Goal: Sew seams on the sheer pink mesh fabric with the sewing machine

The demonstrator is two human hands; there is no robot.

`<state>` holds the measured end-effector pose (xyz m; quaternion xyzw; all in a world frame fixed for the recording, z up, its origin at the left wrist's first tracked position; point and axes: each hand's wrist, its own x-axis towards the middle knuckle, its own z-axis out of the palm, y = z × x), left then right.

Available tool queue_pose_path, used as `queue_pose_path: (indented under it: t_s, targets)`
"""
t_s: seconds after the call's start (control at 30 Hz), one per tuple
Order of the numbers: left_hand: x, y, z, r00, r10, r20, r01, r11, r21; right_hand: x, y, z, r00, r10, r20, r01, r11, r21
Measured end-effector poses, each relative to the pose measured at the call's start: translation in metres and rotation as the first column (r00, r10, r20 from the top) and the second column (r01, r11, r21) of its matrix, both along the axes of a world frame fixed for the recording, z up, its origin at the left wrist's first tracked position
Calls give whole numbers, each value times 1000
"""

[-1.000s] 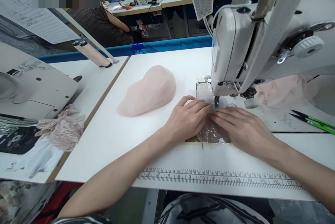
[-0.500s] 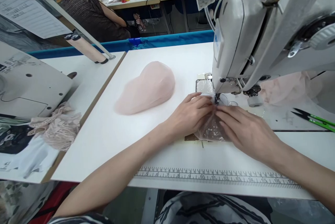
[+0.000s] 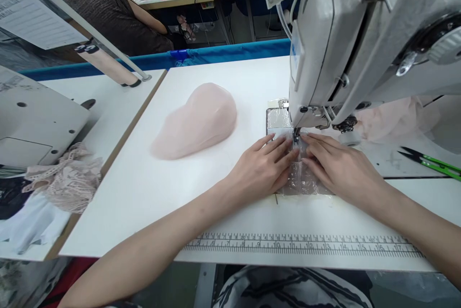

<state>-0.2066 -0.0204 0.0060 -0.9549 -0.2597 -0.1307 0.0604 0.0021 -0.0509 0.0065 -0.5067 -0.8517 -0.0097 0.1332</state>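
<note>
The sewing machine head point(image 3: 320, 58) stands above a sheer, pale piece of fabric point(image 3: 299, 173), which lies flat over the shiny plate under the presser foot point(image 3: 296, 134). My left hand point(image 3: 264, 164) rests left of the foot, fingers stretched out and spread on the fabric. On the other side, my right hand point(image 3: 340, 164) lies with extended fingers, its fingertips touching the fabric close to the foot. The fabric's outer edges are partly hidden under both hands. Left of my hands, a pale pink sheer piece with a rounded, cup-like bulge point(image 3: 201, 121) sits on the white table point(image 3: 144, 212).
Green-handled thread snips point(image 3: 432, 161) lie at the right, near more pink sheer fabric point(image 3: 392, 118). A printed ruler point(image 3: 295, 244) runs along the front edge. Bundled pinkish trim point(image 3: 75, 181) is on the left table. A seated person point(image 3: 108, 25) is beyond the blue cloth edge point(image 3: 230, 50).
My fingers have moved apart from a pinch at the presser foot and now lie flat on either side. The fabric looks more spread out. The view has shifted slightly.
</note>
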Motion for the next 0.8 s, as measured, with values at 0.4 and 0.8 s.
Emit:
queue_pose_path:
  t_s: [0.4, 0.8]
  targets:
    - [2, 0, 0, 999, 19, -36, -18, 999, 38, 3, 2, 1, 997, -29, 70, 31, 999, -24]
    - [2, -1, -1, 1000, 25, 12, -25, 1000, 1, 4, 2, -2, 999, 35, -29, -33, 997, 75]
